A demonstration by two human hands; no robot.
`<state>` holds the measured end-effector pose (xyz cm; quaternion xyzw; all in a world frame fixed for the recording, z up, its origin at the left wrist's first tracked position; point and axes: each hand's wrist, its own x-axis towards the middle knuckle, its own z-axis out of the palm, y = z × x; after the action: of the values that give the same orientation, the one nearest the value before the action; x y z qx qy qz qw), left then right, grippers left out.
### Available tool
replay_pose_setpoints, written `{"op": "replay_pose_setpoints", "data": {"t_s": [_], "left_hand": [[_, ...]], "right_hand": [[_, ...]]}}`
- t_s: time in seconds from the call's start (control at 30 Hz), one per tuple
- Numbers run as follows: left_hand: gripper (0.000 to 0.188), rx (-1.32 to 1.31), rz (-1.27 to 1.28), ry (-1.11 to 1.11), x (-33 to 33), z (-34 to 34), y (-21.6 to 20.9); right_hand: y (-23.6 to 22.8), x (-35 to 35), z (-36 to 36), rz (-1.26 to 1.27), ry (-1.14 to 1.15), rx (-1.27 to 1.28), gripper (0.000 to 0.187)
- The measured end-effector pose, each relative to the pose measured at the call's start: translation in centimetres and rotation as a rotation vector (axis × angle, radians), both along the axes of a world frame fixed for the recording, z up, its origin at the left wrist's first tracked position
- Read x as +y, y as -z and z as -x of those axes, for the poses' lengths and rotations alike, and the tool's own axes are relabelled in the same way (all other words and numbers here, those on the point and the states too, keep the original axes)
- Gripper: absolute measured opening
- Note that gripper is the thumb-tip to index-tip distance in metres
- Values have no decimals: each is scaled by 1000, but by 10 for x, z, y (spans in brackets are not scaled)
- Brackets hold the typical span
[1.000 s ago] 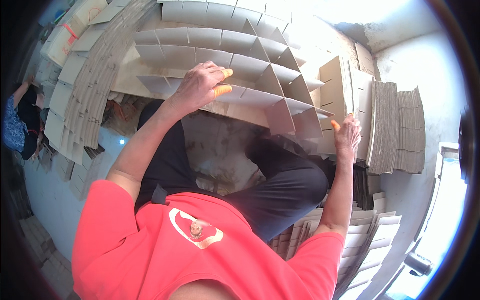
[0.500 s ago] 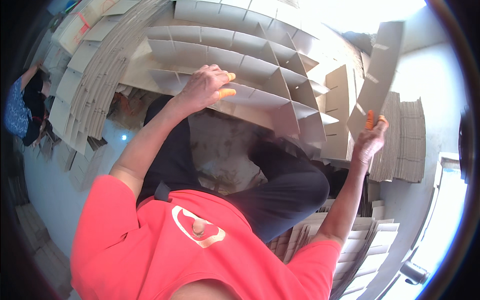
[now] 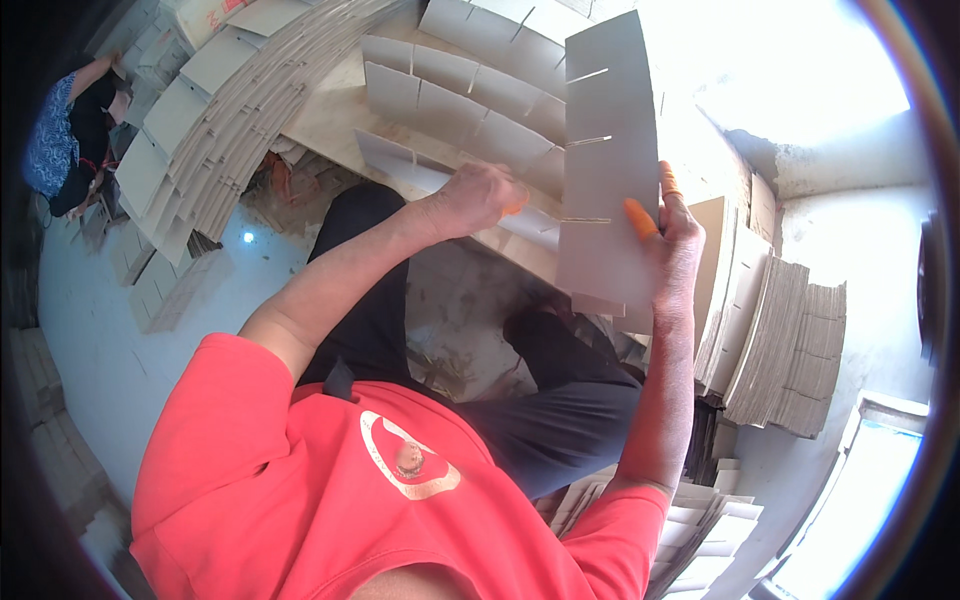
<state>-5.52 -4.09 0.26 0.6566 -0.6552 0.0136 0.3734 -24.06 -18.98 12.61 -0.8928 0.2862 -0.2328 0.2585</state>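
In my right hand (image 3: 677, 245) is a slotted cardboard divider strip (image 3: 605, 180), held up on end by its right edge, between thumb and fingers. Three short slots show along it. My left hand (image 3: 472, 203) is closed at the top edge of the nearest standing divider strip (image 3: 390, 158). More slotted strips (image 3: 420, 105) stand on edge in rows behind it on a board (image 3: 322, 128). The raised strip covers the right part of these rows, so the cross pieces there are hidden. Orange covers wrap fingertips on both hands.
Tall fanned stacks of slotted cardboard (image 3: 235, 125) rise on the left. Bundled strips (image 3: 775, 345) stand at right against the wall, and more cardboard pieces (image 3: 700, 530) lie at lower right. Another person (image 3: 62, 150) sits at far left.
My right hand has brought its strip leftward, from the right side to in front of the standing rows. My left hand appears farther right and slightly lower, still at the near strip.
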Motion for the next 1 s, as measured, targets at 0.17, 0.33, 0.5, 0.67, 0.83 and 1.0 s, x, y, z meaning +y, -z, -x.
{"op": "replay_pose_setpoints", "data": {"t_s": [0.17, 0.33, 0.5, 0.67, 0.83, 1.0], "left_hand": [[4, 5, -53, 18, -3, -1, -4], [3, 29, -81, 2, -9, -6, 2], [5, 62, -10, 14, -9, -3, 1], [2, 35, -39, 12, -9, -3, -1], [1, 28, -54, 29, -8, -5, -3], [3, 23, -21, 30, -16, -4, 3]], "right_hand": [[9, -5, -16, -46, -127, -8, 57], [-3, -4, -20, -136, -124, 32, 55], [-8, 13, -25, -231, -58, 160, 59], [8, 15, -28, -145, -82, 158, 58], [26, 14, -32, -607, -46, 36, 59], [43, 9, -39, 150, -160, 611, 47]]}}
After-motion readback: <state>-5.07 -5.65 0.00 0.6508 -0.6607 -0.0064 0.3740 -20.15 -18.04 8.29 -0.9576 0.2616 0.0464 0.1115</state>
